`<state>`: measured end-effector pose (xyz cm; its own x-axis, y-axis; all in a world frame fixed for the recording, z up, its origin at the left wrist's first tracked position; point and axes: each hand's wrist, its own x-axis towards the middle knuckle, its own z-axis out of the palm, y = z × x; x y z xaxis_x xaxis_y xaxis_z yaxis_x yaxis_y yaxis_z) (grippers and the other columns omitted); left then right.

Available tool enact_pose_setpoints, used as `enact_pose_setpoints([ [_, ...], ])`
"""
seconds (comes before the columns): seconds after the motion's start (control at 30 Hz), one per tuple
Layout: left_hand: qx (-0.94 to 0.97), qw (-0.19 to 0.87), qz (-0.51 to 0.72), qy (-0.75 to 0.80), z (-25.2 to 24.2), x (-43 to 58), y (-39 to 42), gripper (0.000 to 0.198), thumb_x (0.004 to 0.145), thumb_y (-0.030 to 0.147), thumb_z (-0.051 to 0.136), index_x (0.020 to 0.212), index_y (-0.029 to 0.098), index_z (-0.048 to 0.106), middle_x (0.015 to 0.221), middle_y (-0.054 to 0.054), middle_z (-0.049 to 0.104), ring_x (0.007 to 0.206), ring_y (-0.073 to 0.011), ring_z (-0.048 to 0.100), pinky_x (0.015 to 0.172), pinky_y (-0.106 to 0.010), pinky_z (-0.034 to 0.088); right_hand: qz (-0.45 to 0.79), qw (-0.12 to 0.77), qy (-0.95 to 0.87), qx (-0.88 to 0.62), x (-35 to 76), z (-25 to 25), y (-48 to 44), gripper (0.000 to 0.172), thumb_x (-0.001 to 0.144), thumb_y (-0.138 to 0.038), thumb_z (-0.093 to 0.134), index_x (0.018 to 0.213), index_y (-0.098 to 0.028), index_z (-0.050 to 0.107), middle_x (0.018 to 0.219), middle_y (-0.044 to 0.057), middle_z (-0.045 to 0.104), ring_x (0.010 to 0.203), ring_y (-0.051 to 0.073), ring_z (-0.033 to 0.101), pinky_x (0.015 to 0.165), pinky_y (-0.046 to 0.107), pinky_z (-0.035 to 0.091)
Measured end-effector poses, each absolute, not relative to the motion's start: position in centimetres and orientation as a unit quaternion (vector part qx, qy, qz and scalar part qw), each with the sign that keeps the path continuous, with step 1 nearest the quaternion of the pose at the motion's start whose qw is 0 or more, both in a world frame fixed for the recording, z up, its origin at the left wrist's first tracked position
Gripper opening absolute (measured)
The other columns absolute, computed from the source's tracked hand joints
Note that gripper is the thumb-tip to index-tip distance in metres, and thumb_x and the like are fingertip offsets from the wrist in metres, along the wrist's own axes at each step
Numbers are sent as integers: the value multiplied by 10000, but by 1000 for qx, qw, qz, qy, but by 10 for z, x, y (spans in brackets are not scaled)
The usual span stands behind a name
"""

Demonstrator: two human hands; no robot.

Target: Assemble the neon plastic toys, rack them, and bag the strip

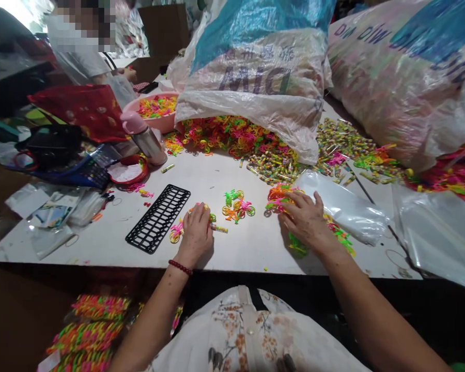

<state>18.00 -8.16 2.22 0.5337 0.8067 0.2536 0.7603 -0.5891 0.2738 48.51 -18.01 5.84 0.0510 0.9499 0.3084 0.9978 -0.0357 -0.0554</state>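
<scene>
My left hand point(197, 230) rests low over the white table, its fingers bent and pressed together on small coloured plastic toy bicycles point(175, 230). Just right of its fingertips lies a short patterned tube point(220, 229). My right hand point(306, 217) reaches over a heap of similar toy bicycles point(277, 195), fingers spread and thumb apart, its fingertips touching the heap. Between the hands sits a loose cluster of green, orange and pink toy bicycles point(238, 206). A black slotted plastic rack point(158, 218) lies flat left of my left hand.
Behind, a large white-and-blue sack point(251, 77) spills toy pieces; patterned tubes point(275, 168) lie in front. Clear plastic bags point(344, 206) are at right. A pink-lidded bottle point(147, 142), pink basin point(166, 121) and red dish point(127, 173) stand left. Another person point(77, 62) is at back left.
</scene>
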Motion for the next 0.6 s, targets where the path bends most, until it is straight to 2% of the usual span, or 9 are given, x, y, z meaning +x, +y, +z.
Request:
enact_pose_setpoints([
  [0.07,879,54,197,430,28,190,-86,394,893,155,409,1271,143,521,1453,-170,447,1390,-305,341,1132,-517,248,-89,149,-691,-702,478,68,-168,210,909,-282,518,971,-224,709,1298,89,615,1225,289,475,1122,548,110],
  [0.17,899,52,196,388,34,213,-93,315,918,179,421,1200,184,562,1349,-139,538,1287,-292,433,1067,-485,318,-60,143,-697,-700,481,81,-136,247,935,-255,473,979,-213,712,1190,90,672,1101,252,542,1065,454,247],
  [0.23,914,47,172,363,34,229,-93,288,917,163,423,1163,195,570,1276,-127,577,1208,-287,476,996,-466,363,-36,91,-682,-724,493,88,-107,273,939,-229,449,980,-188,716,1099,109,694,1012,237,569,950,376,348],
  [0.37,926,45,133,351,32,251,-80,228,910,137,414,1045,180,593,1074,-119,617,1002,-266,540,860,-416,411,-11,-6,-647,-763,516,92,-53,279,929,-248,479,911,-151,740,957,135,696,897,216,594,795,297,396],
  [0.5,922,74,140,352,33,255,-65,174,903,158,432,902,181,605,933,-105,609,845,-246,541,767,-390,412,0,-18,-664,-748,512,83,-28,283,896,-372,565,949,-158,742,1040,131,681,960,219,597,809,274,412],
  [0.6,876,175,217,394,36,253,-61,179,917,197,430,826,187,584,864,-83,608,808,-218,549,753,-365,413,6,-14,-667,-745,495,73,-27,348,881,-402,582,1070,-135,701,1157,164,643,1060,258,574,870,306,412],
])
